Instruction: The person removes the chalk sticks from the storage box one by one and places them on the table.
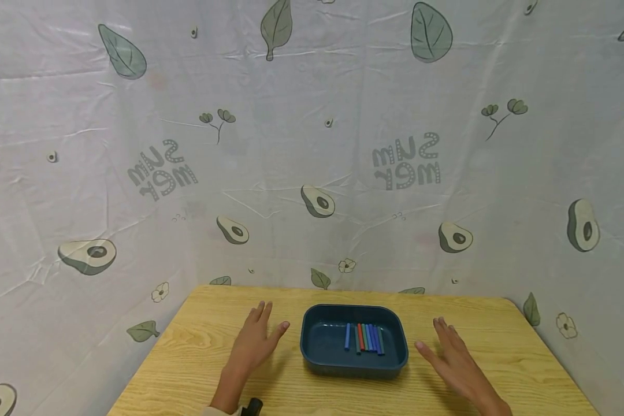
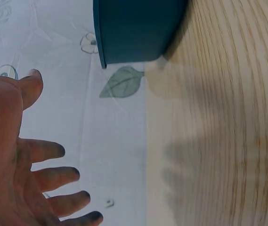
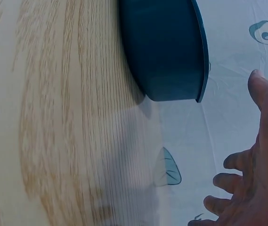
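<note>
A dark blue-green rectangular tray (image 1: 322,368) with rounded corners stands on the wooden table. In its right half lie several thin sticks, among them a red stick (image 1: 361,337) and a blue stick (image 1: 347,337) set apart on the left; the others are blue or green. To the left of the tray hovers my left hand (image 1: 253,345), fingers spread, holding nothing. On the opposite side, my right hand (image 1: 456,365) is likewise spread and bare. Both wrist views show a gap between the hand and the tray's outer wall (image 2: 134,33).
The light wooden table (image 1: 203,323) reaches back to a pale curtain (image 1: 270,162) printed with leaves and avocados, which also hangs along both sides. A black band (image 1: 252,407) sits at the left wrist.
</note>
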Motion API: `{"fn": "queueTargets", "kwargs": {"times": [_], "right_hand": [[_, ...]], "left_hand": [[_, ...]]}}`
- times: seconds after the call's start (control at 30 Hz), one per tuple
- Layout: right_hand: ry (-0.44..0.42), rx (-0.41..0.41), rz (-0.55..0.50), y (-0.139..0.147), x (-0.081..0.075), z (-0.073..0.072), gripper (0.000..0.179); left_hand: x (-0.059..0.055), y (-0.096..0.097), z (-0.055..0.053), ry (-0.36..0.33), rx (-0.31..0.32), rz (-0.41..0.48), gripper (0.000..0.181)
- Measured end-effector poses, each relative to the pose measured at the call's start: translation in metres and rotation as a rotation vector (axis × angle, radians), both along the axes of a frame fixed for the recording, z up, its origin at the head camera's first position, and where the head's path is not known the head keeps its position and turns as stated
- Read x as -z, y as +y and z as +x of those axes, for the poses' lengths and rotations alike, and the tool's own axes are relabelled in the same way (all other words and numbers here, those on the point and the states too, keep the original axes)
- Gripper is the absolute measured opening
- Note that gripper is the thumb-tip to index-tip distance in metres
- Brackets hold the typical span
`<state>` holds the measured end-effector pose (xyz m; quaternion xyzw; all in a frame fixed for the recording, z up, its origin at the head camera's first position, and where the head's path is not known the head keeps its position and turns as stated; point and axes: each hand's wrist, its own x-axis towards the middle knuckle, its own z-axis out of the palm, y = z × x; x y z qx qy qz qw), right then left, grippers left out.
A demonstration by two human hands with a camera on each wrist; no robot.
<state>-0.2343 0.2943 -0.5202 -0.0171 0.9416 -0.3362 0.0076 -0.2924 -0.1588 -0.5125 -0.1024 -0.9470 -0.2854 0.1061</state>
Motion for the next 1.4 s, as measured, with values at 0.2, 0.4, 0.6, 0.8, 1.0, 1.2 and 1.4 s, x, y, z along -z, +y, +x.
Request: {"fn": "queueTargets", "kwargs": {"times": [0.2, 0.4, 0.6, 0.8, 1.0, 1.2, 1.4], "right_hand": [[-0.007, -0.002, -0.024, -0.009, 0.0, -0.003, 0.094], [-0.017, -0.005, -0.067, -0.017, 0.001, -0.004, 0.092], [0.012, -0.001, -0.102, -0.024, 0.005, -0.005, 0.086], [0.031, 0.0, -0.154, -0.031, 0.007, -0.008, 0.081], [0.011, 0.028, -0.23, -0.038, 0.01, -0.012, 0.079], [0.007, 0.067, -0.296, -0.041, 0.013, -0.013, 0.077], [0.018, 0.07, -0.416, -0.041, 0.02, -0.016, 0.07]], "left_hand": [[-0.001, 0.013, -0.001, -0.003, 0.027, 0.031, 0.083], [-0.003, 0.025, -0.003, 0.028, 0.059, 0.061, 0.081], [-0.004, 0.037, -0.005, 0.054, 0.103, 0.101, 0.076], [-0.004, 0.051, -0.006, 0.034, 0.133, 0.137, 0.077], [-0.005, 0.065, -0.007, 0.036, 0.185, 0.178, 0.071], [-0.003, 0.075, -0.01, 0.03, 0.21, 0.187, 0.069], [-0.003, 0.083, -0.012, 0.018, 0.225, 0.214, 0.068]]}}
